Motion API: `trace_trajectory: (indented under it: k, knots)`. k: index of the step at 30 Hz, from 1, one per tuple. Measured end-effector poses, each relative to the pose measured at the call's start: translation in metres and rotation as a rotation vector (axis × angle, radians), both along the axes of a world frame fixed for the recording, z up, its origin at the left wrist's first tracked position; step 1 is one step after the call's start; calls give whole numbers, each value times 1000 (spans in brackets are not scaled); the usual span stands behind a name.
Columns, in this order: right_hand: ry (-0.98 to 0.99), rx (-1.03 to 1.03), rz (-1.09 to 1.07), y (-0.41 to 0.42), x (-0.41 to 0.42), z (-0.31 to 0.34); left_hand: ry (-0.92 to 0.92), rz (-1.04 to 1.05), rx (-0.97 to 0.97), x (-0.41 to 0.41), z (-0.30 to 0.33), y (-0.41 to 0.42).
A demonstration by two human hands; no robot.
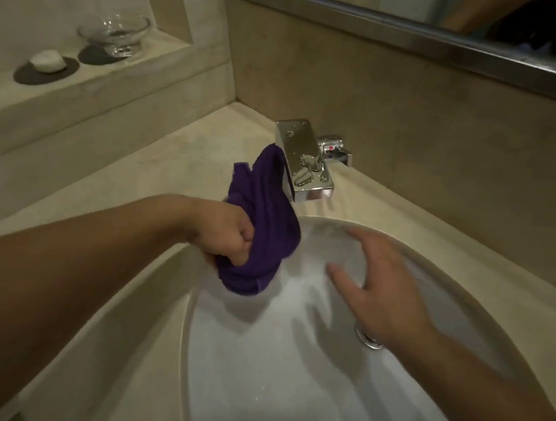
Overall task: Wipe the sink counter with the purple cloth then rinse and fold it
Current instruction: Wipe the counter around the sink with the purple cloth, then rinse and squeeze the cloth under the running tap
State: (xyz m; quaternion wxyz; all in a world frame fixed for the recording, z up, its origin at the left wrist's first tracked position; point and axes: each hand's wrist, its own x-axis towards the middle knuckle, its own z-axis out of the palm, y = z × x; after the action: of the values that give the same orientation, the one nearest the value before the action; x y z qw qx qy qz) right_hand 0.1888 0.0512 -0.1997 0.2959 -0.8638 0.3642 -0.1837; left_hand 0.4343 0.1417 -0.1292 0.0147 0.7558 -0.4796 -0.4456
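Observation:
My left hand (225,235) grips the bunched purple cloth (262,219) over the left rim of the white sink (255,361). The cloth's upper end sticks up beside the chrome faucet (303,160); its lower end hangs into the basin. My right hand (381,288) hovers over the basin with fingers spread and holds nothing. It is blurred. The beige sink counter (119,191) runs around the basin. I see no water stream from the faucet.
A chrome drain (368,337) shows under my right wrist. On the ledge at the left stand a glass bowl (115,33) and a white soap (46,59) on dark round mats. A framed mirror (423,30) hangs on the back wall.

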Motion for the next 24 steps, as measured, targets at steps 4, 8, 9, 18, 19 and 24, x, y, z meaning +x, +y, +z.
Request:
trace_trajectory:
  k: [4, 8, 9, 18, 19, 24]
  knots:
    - [-208, 818, -71, 37, 26, 10, 52, -191, -8, -55, -5, 0]
    - [-159, 1106, -208, 36, 20, 0, 112, -331, 23, -89, -15, 1]
    - [-134, 1119, -221, 34, 15, -4, 140, -328, 14, -91, -20, 2]
    - [22, 995, -312, 16, -10, -17, -1, 175, -299, -60, -61, 6]
    - [94, 876, -259, 12, -10, -12, -69, 275, -363, -55, -67, 8]
    - [-30, 484, -168, -10, 12, 30, -196, 393, -601, -60, -84, 16]
